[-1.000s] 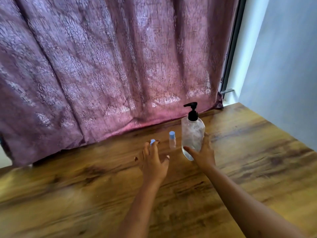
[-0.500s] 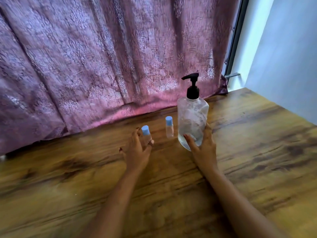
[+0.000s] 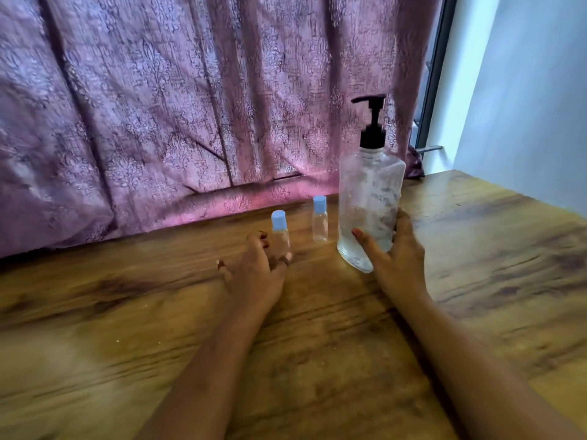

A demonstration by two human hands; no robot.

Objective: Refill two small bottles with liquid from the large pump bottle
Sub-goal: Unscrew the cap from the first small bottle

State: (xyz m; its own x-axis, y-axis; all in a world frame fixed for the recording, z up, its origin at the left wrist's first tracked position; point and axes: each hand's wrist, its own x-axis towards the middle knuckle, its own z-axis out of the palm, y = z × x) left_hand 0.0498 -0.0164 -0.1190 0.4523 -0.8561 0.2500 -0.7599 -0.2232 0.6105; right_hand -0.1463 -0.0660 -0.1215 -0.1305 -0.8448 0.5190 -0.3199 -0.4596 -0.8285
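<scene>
The large clear pump bottle (image 3: 370, 198) with a black pump head stands tilted on the wooden table (image 3: 317, 344), and my right hand (image 3: 395, 258) grips its lower part. Two small clear bottles with blue caps are to its left. My left hand (image 3: 254, 274) wraps its fingers around the nearer small bottle (image 3: 279, 231). The second small bottle (image 3: 319, 219) stands upright and untouched between that one and the pump bottle.
A purple patterned curtain (image 3: 190, 106) hangs along the table's far edge. A pale wall (image 3: 524, 90) borders the table on the right, with a dark window frame (image 3: 435, 74) in the corner.
The view has moved closer to the bottles. My left hand went from hovering with spread fingers to closing around the nearer small bottle. My right hand kept its hold on the pump bottle.
</scene>
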